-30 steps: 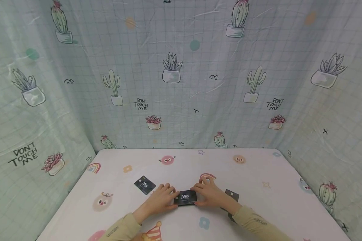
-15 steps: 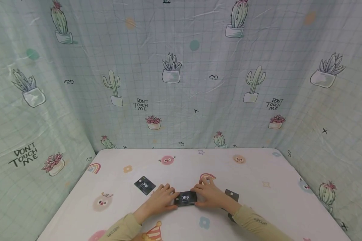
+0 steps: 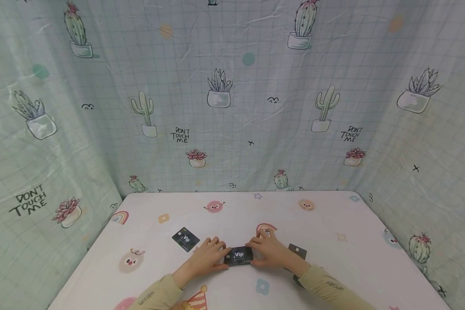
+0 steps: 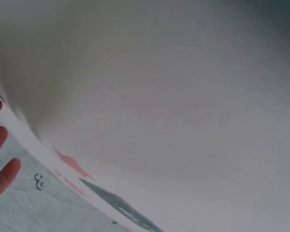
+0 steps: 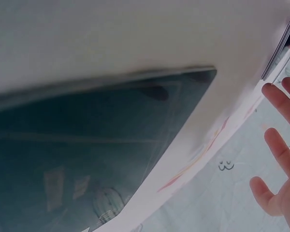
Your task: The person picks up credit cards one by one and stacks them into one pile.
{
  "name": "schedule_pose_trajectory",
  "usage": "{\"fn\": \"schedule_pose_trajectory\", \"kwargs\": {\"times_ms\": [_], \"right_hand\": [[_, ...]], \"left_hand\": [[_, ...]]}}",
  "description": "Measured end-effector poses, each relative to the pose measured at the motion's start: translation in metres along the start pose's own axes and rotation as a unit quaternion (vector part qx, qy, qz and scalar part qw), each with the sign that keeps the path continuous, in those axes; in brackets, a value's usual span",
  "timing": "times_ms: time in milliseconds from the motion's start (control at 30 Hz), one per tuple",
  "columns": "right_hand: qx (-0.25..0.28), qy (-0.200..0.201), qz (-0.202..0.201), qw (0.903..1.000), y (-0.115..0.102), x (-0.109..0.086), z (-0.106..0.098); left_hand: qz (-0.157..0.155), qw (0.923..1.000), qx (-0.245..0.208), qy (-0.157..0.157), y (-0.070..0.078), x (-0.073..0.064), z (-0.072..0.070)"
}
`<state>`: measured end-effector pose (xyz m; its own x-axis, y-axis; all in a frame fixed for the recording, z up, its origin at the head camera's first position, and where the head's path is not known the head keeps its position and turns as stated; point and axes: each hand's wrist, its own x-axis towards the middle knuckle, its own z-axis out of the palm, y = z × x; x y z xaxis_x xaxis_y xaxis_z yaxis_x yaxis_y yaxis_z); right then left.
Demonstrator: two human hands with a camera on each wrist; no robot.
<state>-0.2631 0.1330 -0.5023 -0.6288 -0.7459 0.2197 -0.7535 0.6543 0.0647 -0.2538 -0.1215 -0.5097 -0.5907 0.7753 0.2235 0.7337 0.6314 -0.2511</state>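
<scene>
A small stack of black cards marked "Vip" (image 3: 238,255) lies in the middle of the table in the head view. My left hand (image 3: 208,257) pinches its left end between thumb and forefinger. At the opposite end my right hand (image 3: 270,249) holds it the same way, other fingers spread. Layered edges of the card stack (image 5: 280,48) show at the upper right of the right wrist view. Another black Vip card (image 3: 186,239) lies flat beyond my left hand, apart from it.
Under and beside my right forearm lie more dark cards (image 3: 297,250), partly hidden by the wrist and sleeve. The white table (image 3: 325,219) carries printed cartoon figures. A cactus-print curtain (image 3: 232,163) stands behind and at both sides.
Both hands keep their hold on the card stack, with hardly any movement. The whole head view has shifted very slightly.
</scene>
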Motion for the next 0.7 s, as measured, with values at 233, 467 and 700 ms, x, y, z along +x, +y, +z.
{"fn": "schedule_pose_trajectory", "kwargs": {"times_ms": [233, 467, 700], "right_hand": [[-0.011, -0.001, 0.003, 0.9999, -0.0004, -0.0001, 0.0016], [-0.015, -0.030, 0.020, 0.9992, -0.0011, 0.0001, 0.0017], [-0.001, -0.041, 0.028, 0.9988, -0.0024, -0.0002, 0.0003]], "left_hand": [[-0.003, 0.9998, 0.006, -0.017, 0.0007, 0.0007, 0.0001], [-0.003, 0.9997, 0.003, -0.026, -0.0006, 0.0032, -0.0004], [-0.005, 0.9996, -0.008, -0.026, -0.0009, 0.0045, -0.0018]]}}
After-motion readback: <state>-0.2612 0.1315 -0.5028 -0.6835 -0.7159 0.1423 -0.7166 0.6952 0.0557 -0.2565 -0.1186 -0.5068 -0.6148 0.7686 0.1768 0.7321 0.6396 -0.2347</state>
